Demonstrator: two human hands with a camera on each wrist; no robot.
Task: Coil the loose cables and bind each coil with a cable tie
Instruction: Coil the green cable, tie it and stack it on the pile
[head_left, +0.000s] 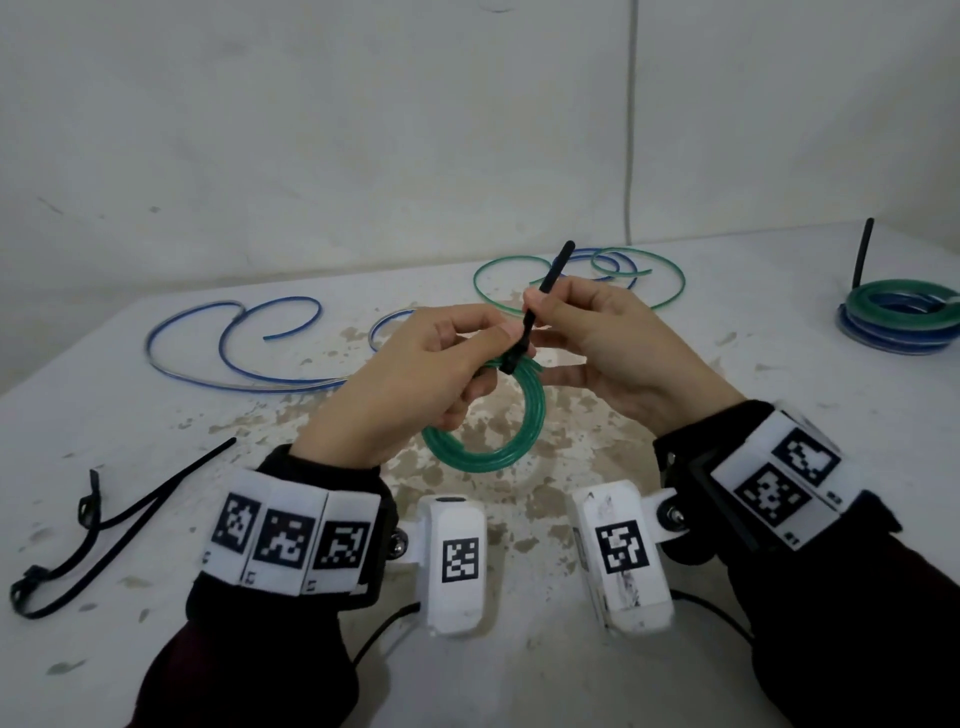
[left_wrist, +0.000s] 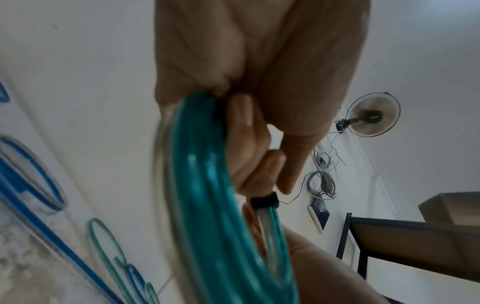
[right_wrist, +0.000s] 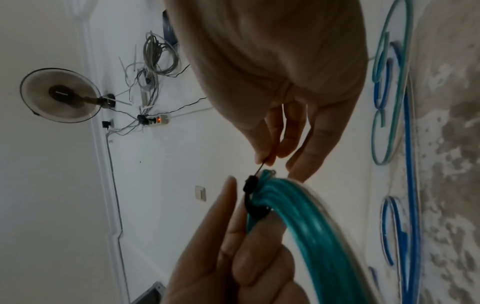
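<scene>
From the head view, I hold a green cable coil (head_left: 488, 426) up over the middle of the stained white table (head_left: 675, 649). My left hand (head_left: 410, 384) has its fingers curled round the top of the coil, thumb pressed near the head of a black cable tie (head_left: 540, 301) that wraps the coil there. My right hand (head_left: 613, 348) pinches the tie's free tail between thumb and forefinger, and the tail sticks up and away toward the far side. On the near left lie spare black cable ties (head_left: 98, 525). Further back on the left a loose blue cable (head_left: 228, 358) sprawls in curves, and at the far middle loose green and blue cables (head_left: 613, 270) loop over one another. At the far right sits a stack of bound coils (head_left: 898, 322), a tie tail standing up from it.

From the left wrist, my left-hand fingers (left_wrist: 249, 144) grip the green coil (left_wrist: 207, 185), which runs blurred down the frame; the tie's black band (left_wrist: 263, 201) crosses the strands just beyond my fingertips. A wall fan (left_wrist: 371, 115) shows behind.

From the right wrist, my right-hand fingertips (right_wrist: 270, 152) pinch the thin black tail just above the tie's head (right_wrist: 250, 185), which sits against the green strands (right_wrist: 311, 226). My left hand's fingers (right_wrist: 233, 236) clasp the coil from below
</scene>
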